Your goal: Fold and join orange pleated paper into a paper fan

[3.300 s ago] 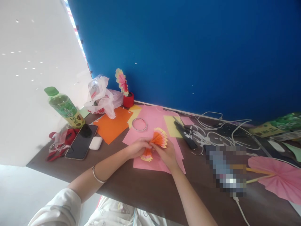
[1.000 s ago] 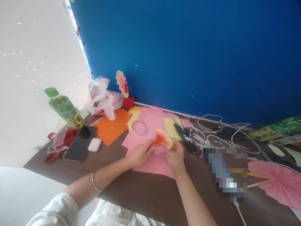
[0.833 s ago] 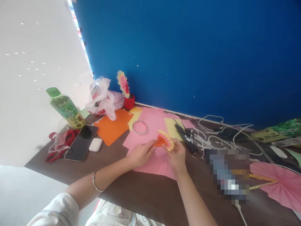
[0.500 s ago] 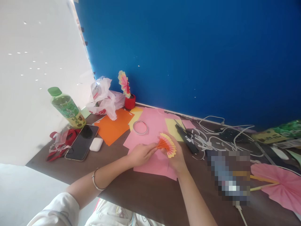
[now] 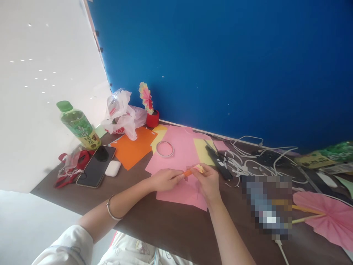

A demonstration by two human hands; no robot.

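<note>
Head view: I observe two hands set close together just below the centre of the frame, both engaged on one pleated paper piece (image 5: 199, 168). The left hand (image 5: 167, 179) pinches its narrow orange end between thumb and fingers. The right hand (image 5: 208, 183) is clamped on the opposite end, where a yellow and pink edge shows at the fingers. The pleats are gathered into a slim strip that bridges the gap between the hands; I cannot tell how much of it the right hand hides. Pink sheets (image 5: 179, 136) lie beneath, at the centre of the table (image 5: 154, 221). A silver ring (image 5: 165, 156) rests on them, above and left of the strip. Left of the ring I locate an orange sheet (image 5: 132, 147); further left, a white case (image 5: 113, 168) sits just beside a phone (image 5: 96, 165). A red pot (image 5: 152, 120) bearing a pleated paper flower (image 5: 146, 98) stands left of upper centre. White cables (image 5: 237, 165) occupy the right of centre; a large pink pleated fan (image 5: 328, 217) lies at lower right.
</note>
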